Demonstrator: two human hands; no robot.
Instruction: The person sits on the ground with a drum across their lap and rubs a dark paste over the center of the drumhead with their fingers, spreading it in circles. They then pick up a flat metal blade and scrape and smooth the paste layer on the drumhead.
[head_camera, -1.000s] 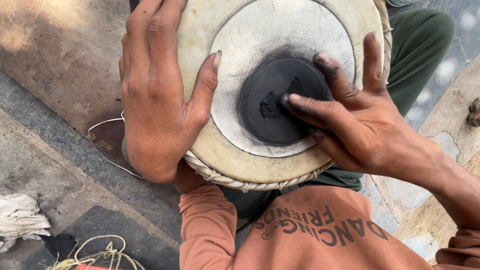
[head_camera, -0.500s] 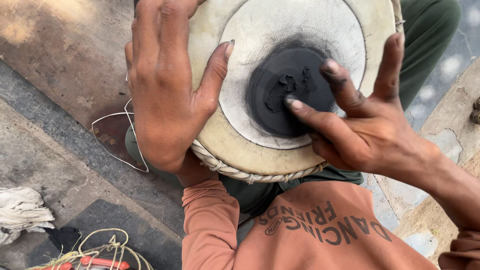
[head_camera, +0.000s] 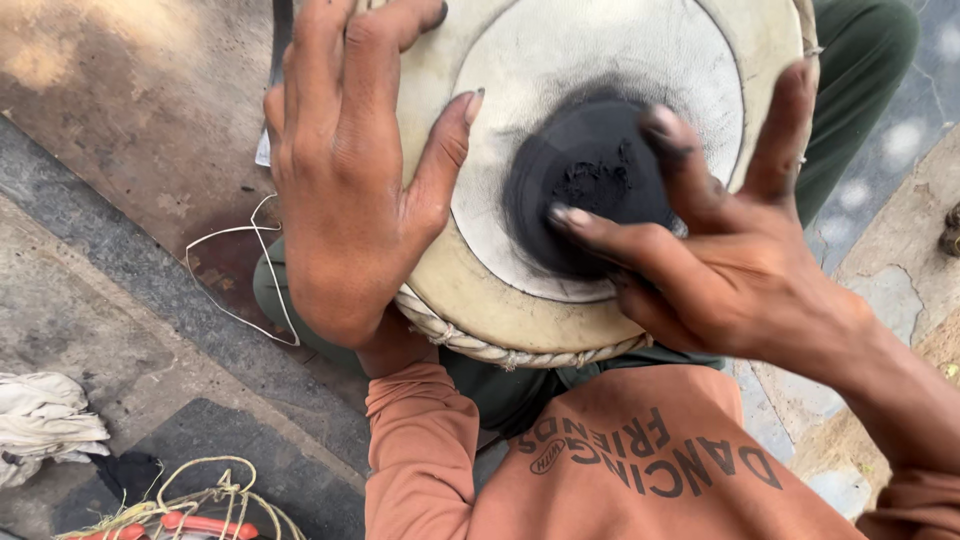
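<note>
A round hand drum (head_camera: 480, 290) rests in my lap, its pale skin head facing up with a black paste patch (head_camera: 580, 180) in the middle. My left hand (head_camera: 345, 170) lies over the drum's left rim, palm down, thumb stretched onto the skin, steadying it. My right hand (head_camera: 720, 250) comes in from the right, its thumb and forefinger pressing on the black patch, fingertips smeared dark. A braided cord (head_camera: 500, 350) runs around the rim's near edge.
I wear an orange long-sleeved shirt (head_camera: 620, 460) and green trousers (head_camera: 860, 60). On the stone floor to the left lie a white cloth (head_camera: 45, 425), a loop of thin white string (head_camera: 230, 270) and a bundle of yellowish cord with orange parts (head_camera: 190, 515).
My right fingers have slid across the black patch, rubbing the paste. The view has shifted closer and the drum sits slightly higher and further right in it. My left hand keeps its hold.
</note>
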